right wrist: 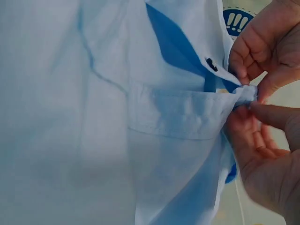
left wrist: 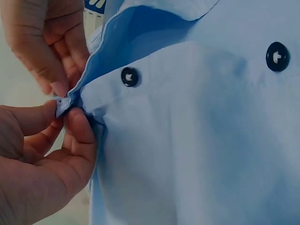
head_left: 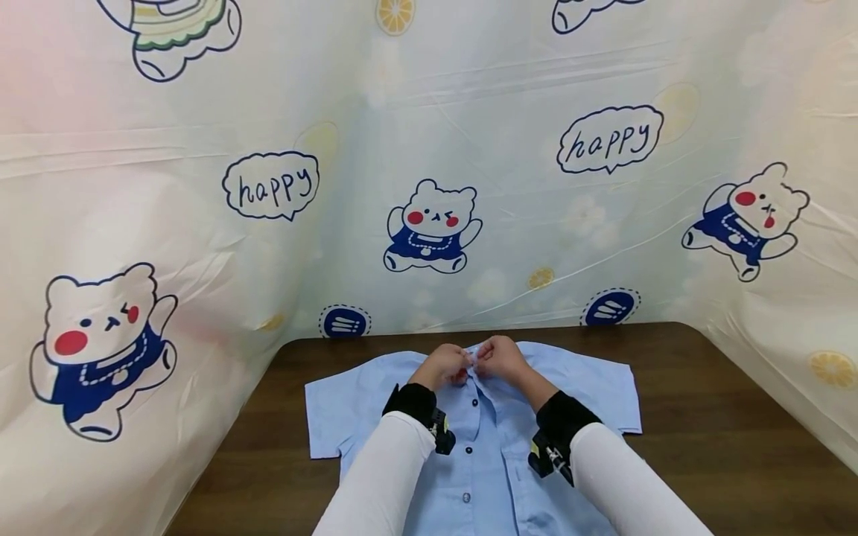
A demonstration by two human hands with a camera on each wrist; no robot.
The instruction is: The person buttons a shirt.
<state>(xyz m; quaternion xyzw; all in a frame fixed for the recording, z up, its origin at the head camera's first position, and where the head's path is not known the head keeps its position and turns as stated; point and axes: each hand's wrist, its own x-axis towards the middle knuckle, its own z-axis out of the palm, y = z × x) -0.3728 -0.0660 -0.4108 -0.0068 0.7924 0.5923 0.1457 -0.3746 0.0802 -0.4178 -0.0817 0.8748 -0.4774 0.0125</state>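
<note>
Presently, the L hand (head_left: pixel 445 365) and R hand (head_left: pixel 499 359) pinch the blue shirt (head_left: pixel 484 454) at its 12 o'clock end, fingertips close together. It lies on brown table (head_left: pixel 704 424), approx. 6 o'clock in head view.

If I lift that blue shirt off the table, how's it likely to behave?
The shirt will probably sag, since its cloth folds and creases in both wrist views. Its front may swing apart, as the buttons in view look unfastened. It's likely light for its size: the fabric looks thin.
</note>
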